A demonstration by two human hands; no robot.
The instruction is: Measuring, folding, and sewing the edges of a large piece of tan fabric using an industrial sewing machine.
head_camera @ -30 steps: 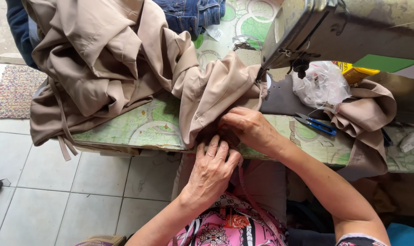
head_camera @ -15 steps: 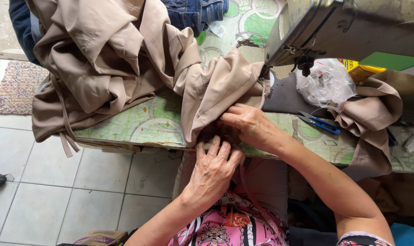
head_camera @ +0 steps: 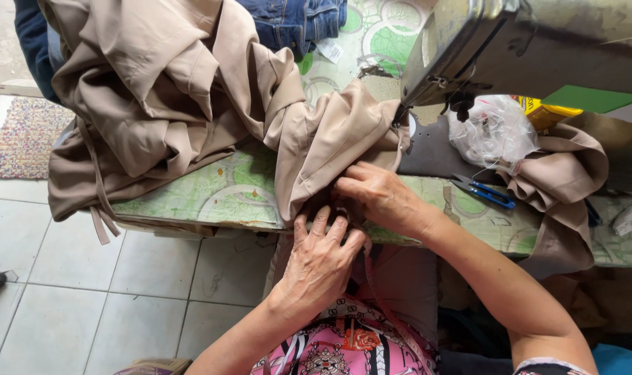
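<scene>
- A woven rug point(head_camera: 25, 137) lies on the tiled floor at nine o'clock.
- Beige fabric point(head_camera: 191, 104) is heaped over the green patterned table point(head_camera: 211, 194), its folded end trailing toward the table's near edge.
- The left hand point(head_camera: 319, 260), at six o'clock, rests palm down with fingers spread on that folded end.
- The right hand point(head_camera: 378, 198), touching the left, curls its fingers onto the same fold.
- The sewing machine point(head_camera: 524, 48) stands at one o'clock.
- Blue-handled snips point(head_camera: 484, 192) lie at three o'clock, beside a clear plastic bag point(head_camera: 493, 132).
</scene>
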